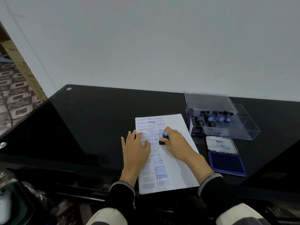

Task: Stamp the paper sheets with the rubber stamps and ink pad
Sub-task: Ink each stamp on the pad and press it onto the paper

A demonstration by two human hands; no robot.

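A stack of white paper sheets point(180, 161) lies on the black glass table, its left half covered with blue stamped words. My right hand point(176, 142) grips a black rubber stamp with a blue top point(164, 137) and holds it down on the sheet near the middle. My left hand point(135, 146) lies flat on the left side of the paper, fingers spread. An open ink pad point(226, 161) with a dark blue pad and raised lid sits to the right of the sheets.
A clear plastic box point(215, 125) holding several more stamps stands behind the ink pad, with its lid point(250, 120) beside it. The table point(90, 127) backs onto a pale wall. My knees show below the table's front edge.
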